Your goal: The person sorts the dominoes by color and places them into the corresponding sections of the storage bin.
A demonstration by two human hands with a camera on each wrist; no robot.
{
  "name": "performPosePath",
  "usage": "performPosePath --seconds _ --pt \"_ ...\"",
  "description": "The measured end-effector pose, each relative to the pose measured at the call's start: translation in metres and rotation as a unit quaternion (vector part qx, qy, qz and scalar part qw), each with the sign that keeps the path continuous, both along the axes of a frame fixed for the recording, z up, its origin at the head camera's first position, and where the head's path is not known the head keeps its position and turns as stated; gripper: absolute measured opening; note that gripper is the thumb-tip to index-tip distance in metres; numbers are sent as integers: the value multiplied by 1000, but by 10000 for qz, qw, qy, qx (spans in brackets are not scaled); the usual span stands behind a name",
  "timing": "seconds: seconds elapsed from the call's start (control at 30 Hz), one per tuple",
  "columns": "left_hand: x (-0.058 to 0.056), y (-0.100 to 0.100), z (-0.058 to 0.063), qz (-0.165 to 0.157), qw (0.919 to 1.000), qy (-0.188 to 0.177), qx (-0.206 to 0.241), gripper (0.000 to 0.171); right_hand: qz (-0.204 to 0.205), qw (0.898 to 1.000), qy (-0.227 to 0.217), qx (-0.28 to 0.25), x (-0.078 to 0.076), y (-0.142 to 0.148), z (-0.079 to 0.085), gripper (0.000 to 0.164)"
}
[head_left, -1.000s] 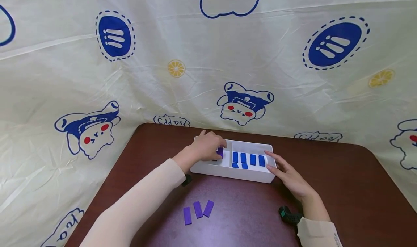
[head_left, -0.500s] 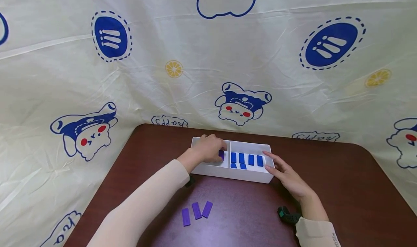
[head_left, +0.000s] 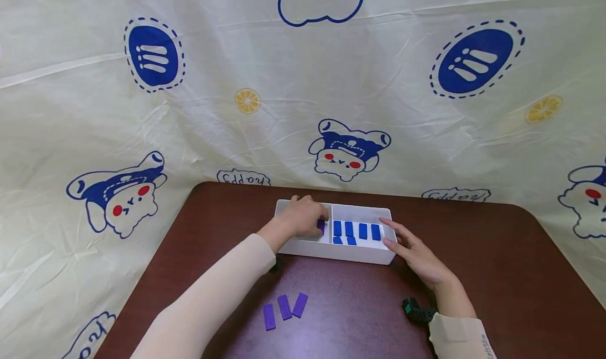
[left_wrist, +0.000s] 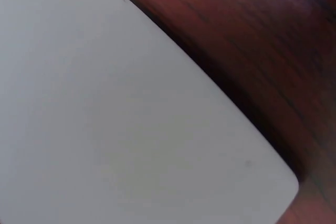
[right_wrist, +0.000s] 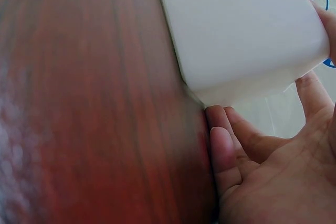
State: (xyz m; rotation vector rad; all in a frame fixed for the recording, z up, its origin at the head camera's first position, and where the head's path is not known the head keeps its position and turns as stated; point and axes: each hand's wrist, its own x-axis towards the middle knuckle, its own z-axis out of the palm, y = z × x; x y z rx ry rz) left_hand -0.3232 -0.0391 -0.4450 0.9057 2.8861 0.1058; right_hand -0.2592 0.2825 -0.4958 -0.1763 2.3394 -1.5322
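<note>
My left hand (head_left: pixel 300 216) reaches into the left compartment of a white divided box (head_left: pixel 331 251). Between its thumb and index finger it pinches a purple tile (head_left: pixel 321 227), close to the divider; the hand covers most of that compartment. My right hand (head_left: pixel 418 253) grips the box's right end, thumb and index finger over the rim. Its other fingers (right_wrist: pixel 223 145) bend against the outside of the end wall in the right wrist view. Several blue tiles (head_left: pixel 362 231) lie in rows in the right compartment. The left wrist view holds only the box wall (left_wrist: pixel 131 103) and tabletop.
Three purple tiles (head_left: pixel 284 307) lie on the dark brown table (head_left: pixel 350 306) in front of the box. A patterned cloth (head_left: pixel 284 138) hangs behind the table and along its left side. Each wrist wears a dark band (head_left: pixel 418 311).
The left hand has lowered slightly with the purple tile and brought it nearer the divider. The right hand stays at the box's end. The head view has shifted a little.
</note>
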Motion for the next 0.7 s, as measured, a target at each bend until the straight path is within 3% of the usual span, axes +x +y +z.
performPosePath --seconds 0.5,0.7 --pt "-1 1 -3 12 10000 -15 -89 37 66 9999 33 -89 0 -3 3 67" --pt "2 -2 7 40 9999 -127 20 40 47 10000 44 -46 0 -1 4 67"
